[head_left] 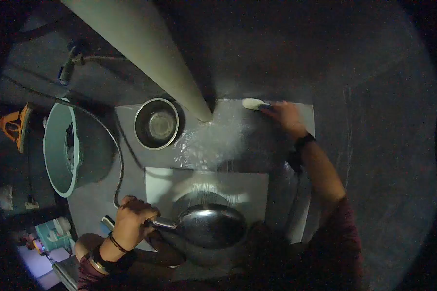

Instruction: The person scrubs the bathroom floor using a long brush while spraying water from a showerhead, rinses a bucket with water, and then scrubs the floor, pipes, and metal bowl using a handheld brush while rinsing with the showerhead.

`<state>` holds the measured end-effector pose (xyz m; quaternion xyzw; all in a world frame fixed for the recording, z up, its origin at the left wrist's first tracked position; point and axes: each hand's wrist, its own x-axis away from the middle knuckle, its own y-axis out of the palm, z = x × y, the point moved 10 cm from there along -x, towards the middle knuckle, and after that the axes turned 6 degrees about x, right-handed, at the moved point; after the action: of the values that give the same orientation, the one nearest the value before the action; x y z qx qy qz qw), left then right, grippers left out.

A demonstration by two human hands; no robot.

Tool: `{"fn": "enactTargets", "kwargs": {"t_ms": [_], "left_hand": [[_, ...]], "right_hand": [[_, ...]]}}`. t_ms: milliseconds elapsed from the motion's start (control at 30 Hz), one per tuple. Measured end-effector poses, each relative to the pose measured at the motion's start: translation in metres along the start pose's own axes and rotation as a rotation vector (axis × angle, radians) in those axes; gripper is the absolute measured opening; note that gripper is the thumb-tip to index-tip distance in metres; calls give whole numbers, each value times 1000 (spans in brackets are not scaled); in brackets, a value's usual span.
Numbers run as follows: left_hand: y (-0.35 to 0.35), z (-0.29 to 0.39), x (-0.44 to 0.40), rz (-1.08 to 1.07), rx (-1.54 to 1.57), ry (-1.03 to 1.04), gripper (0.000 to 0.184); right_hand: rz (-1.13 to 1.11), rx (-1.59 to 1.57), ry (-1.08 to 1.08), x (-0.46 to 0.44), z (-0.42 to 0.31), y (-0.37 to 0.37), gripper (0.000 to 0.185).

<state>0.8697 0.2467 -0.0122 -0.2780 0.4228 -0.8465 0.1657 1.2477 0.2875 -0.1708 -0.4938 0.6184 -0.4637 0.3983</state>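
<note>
Spraying water away from the wearer, metallic shower head over the near part of the pale panel on the floor; left hand closed round its handle, at the panel's left side; hose loops up from that hand toward the left; water lands and splashes just beyond the panel's far edge.

Right hand closed round dark handle of a brush, pale head pointing left, at the floor's far edge, near the right corner; contact with the floor can't be told.

Metal pot left of the splash, opening in view, near the floor's far left corner; thick pale pipe slants down to end between pot and brush; green tub farther left, some dark contents; orange item beyond it, probably a brush, view too dim to be sure; valve on the wall, upper left.
</note>
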Motion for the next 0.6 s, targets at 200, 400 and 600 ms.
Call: {"fn": "enactTargets", "kwargs": {"t_ms": [200, 400, 600], "left_hand": [[1, 5, -13, 42, -6, -1, 34], [-11, -2, 4, 66, 20, -27, 32], [-2, -10, -10, 37, 80, -45, 30]], "right_hand": [[151, 131, -234, -49, -100, 32, 34], [-89, 4, 49, 5, 22, -2, 41], [-6, -414, -22, -12, -1, 30, 43]]}}
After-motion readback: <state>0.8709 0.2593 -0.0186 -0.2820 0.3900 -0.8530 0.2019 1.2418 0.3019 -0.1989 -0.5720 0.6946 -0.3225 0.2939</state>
